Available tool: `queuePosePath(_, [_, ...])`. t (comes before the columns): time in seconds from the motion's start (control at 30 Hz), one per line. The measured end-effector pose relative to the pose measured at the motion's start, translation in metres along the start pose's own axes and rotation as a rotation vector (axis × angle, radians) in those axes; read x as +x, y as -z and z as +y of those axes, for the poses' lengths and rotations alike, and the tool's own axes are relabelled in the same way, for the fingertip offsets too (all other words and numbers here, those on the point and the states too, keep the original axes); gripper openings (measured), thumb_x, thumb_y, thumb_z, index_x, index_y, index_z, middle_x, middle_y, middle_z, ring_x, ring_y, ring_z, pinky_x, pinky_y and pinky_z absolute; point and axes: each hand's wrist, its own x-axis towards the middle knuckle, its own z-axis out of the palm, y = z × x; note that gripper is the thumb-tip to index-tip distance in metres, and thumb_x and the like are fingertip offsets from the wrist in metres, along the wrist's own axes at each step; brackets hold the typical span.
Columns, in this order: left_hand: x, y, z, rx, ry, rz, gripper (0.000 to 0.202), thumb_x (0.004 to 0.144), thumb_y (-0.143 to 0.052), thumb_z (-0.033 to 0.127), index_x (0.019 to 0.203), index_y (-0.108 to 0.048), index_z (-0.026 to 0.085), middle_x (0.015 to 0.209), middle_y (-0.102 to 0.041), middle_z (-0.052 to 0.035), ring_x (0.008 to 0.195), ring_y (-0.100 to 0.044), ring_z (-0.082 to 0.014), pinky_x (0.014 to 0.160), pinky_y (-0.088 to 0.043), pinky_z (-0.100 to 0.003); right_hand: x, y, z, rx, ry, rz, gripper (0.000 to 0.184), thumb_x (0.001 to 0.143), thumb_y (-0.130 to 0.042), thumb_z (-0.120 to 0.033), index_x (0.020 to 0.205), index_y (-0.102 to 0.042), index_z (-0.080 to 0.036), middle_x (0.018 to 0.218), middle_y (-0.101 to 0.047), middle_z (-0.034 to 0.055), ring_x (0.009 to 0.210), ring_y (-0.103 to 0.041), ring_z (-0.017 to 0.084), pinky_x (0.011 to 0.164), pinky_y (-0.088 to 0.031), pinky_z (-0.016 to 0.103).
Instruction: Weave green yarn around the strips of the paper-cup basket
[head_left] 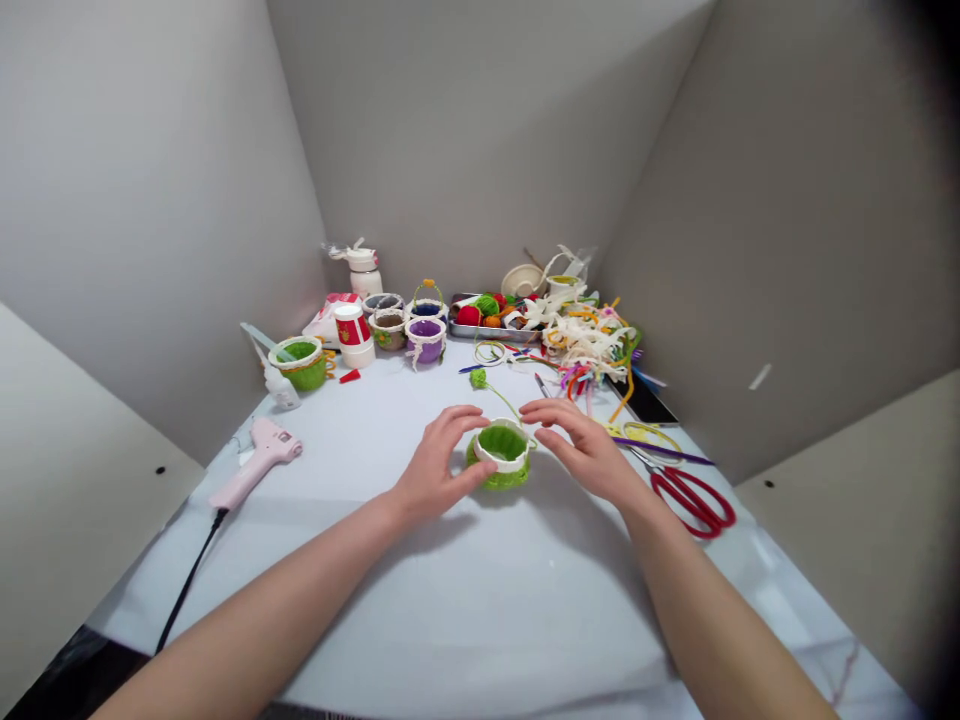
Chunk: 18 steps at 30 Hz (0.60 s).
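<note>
A small green woven pot [510,480] with a white rim stands upright in the middle of the table. My left hand [442,465] curves around its left side, with the thumb on the front of the rim and the fingers at the back left. On the other side, my right hand [581,450] has its fingers spread and bent, close to the right of the rim and holding nothing. A strand of green yarn runs from near the rim to a small green yarn ball [478,378] behind the pot.
At left lie a pink glue gun [259,460] and a white glue bottle [281,385] beside another green pot [304,372]. Several finished pots, including a purple one [426,342], stand behind. Right are red-handled scissors [694,500], a tray of yarn [495,332] and tangled scraps [592,340].
</note>
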Motion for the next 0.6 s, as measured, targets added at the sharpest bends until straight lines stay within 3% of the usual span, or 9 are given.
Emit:
queuePosePath(0.1, [0.015, 0.016, 0.012, 0.209, -0.108, -0.203, 0.027, 0.086, -0.054, 0.045, 0.104, -0.063, 0.026, 0.123, -0.056, -0.0045, 0.118, -0.042, -0.0231, 0.103, -0.03, -0.041, 0.004, 0.009, -0.018, -0.143, 0.098, -0.097, 0.015, 0.092, -0.052, -0.03, 0.096, -0.063, -0.021, 0.103, -0.065, 0.0071, 0.103, -0.053, 0.021, 0.096, -0.035, 0.04])
queuePosePath(0.23, [0.031, 0.029, 0.022, 0.333, -0.182, -0.425, 0.02, 0.09, -0.05, 0.037, 0.096, -0.065, 0.026, 0.111, -0.062, -0.0018, 0.109, -0.043, -0.0219, 0.093, -0.03, -0.039, 0.014, 0.009, -0.045, -0.322, 0.08, -0.263, 0.007, 0.085, -0.059, -0.023, 0.09, -0.063, -0.021, 0.09, -0.066, 0.0036, 0.098, -0.049, 0.021, 0.088, -0.031, 0.038])
queuePosePath(0.43, [0.033, 0.029, 0.022, 0.368, -0.157, -0.504, 0.015, 0.089, -0.05, 0.028, 0.09, -0.064, 0.023, 0.09, -0.064, -0.0015, 0.097, -0.044, -0.0205, 0.081, -0.028, -0.036, 0.023, -0.005, -0.054, -0.431, 0.091, -0.412, 0.009, 0.077, -0.057, -0.014, 0.071, -0.06, -0.019, 0.067, -0.062, -0.0001, 0.084, -0.047, 0.019, 0.084, -0.026, 0.037])
queuePosePath(0.6, [0.037, 0.03, 0.023, 0.372, -0.15, -0.551, 0.01, 0.086, -0.053, 0.026, 0.087, -0.063, 0.022, 0.084, -0.063, -0.0009, 0.093, -0.042, -0.0207, 0.078, -0.026, -0.035, 0.023, -0.01, -0.05, -0.456, 0.083, -0.435, 0.011, 0.075, -0.057, -0.012, 0.065, -0.058, -0.018, 0.064, -0.061, -0.0005, 0.082, -0.046, 0.018, 0.081, -0.025, 0.035])
